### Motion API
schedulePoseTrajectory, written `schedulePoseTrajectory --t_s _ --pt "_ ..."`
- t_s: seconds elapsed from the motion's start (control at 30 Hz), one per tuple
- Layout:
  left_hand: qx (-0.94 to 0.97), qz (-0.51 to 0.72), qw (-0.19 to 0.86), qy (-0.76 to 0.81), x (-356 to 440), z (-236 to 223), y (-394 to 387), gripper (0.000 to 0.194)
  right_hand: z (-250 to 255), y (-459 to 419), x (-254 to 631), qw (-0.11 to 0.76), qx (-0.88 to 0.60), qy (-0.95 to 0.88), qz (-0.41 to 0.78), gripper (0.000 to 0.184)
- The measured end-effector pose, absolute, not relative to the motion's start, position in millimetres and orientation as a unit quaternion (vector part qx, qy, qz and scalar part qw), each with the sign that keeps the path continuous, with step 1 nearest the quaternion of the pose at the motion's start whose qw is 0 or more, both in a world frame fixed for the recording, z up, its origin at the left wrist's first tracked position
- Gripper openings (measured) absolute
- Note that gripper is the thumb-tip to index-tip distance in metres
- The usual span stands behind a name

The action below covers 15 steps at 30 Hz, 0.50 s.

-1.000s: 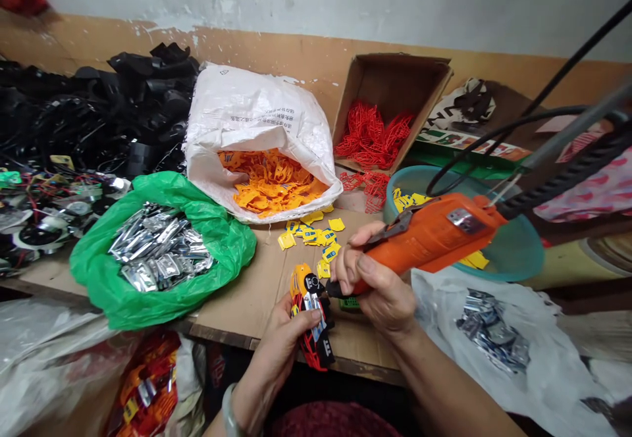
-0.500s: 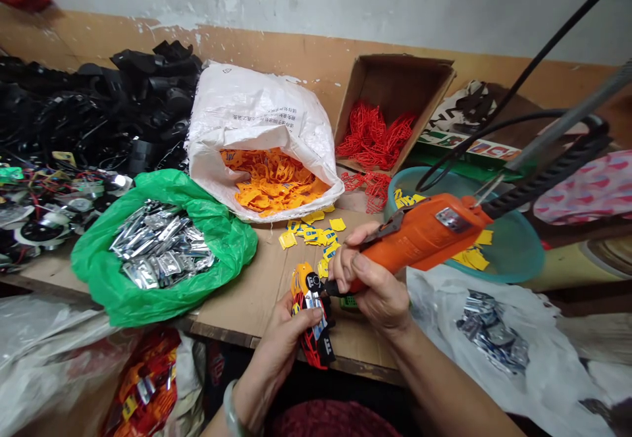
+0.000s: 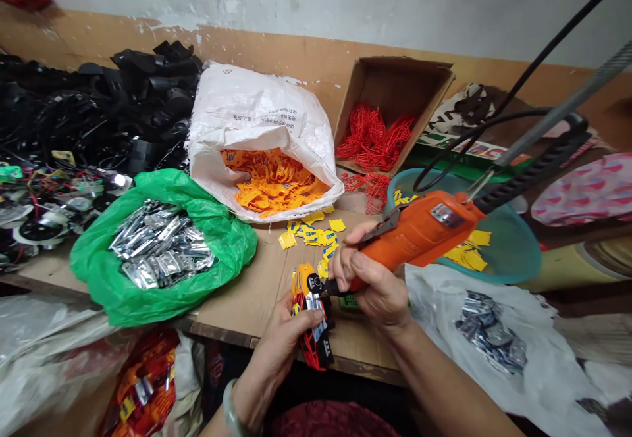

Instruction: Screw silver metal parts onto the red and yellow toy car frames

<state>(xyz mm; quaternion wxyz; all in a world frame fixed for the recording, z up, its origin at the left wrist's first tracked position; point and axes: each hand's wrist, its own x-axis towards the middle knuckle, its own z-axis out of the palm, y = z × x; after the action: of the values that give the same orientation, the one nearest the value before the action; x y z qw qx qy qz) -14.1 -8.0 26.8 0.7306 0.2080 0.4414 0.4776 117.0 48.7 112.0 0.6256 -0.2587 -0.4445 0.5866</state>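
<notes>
My left hand (image 3: pixel 281 332) is closed around a toy body part (image 3: pixel 316 315) in orange, black, red and silver, its thumb pressed on the silver piece. In my right hand (image 3: pixel 372 279) is an orange electric screwdriver (image 3: pixel 419 230), tilted, with its cable running up to the right. The dark nose of the screwdriver is at the upper right side of the toy part; its very tip is too small to make out. Behind the toy part lie several yellow pieces (image 3: pixel 311 234) on the cardboard. A bit of a green container (image 3: pixel 349 302) shows beneath my right hand.
A green bag (image 3: pixel 162 305) of silver parts stands left, beside a white sack (image 3: pixel 261 101) of orange parts. Behind are a cardboard box (image 3: pixel 399 72) with red pieces and a teal basin (image 3: pixel 518 246). A white plastic bag (image 3: pixel 553 371) lies right; black parts (image 3: pixel 99 108) pile far left.
The back end of the screwdriver and its cable have swung left and slightly down. My left hand still holds the toy part in nearly the same place.
</notes>
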Motion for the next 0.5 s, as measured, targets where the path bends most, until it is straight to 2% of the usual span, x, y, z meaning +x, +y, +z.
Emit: schedulePoseTrajectory --t_s 0.5 --pt "0.207 0.479 0.733 0.437 -13.7 26.8 -7.9 0.046 112.0 47.6 116.8 0.629 -0.237 -0.450 0.589 0.023"
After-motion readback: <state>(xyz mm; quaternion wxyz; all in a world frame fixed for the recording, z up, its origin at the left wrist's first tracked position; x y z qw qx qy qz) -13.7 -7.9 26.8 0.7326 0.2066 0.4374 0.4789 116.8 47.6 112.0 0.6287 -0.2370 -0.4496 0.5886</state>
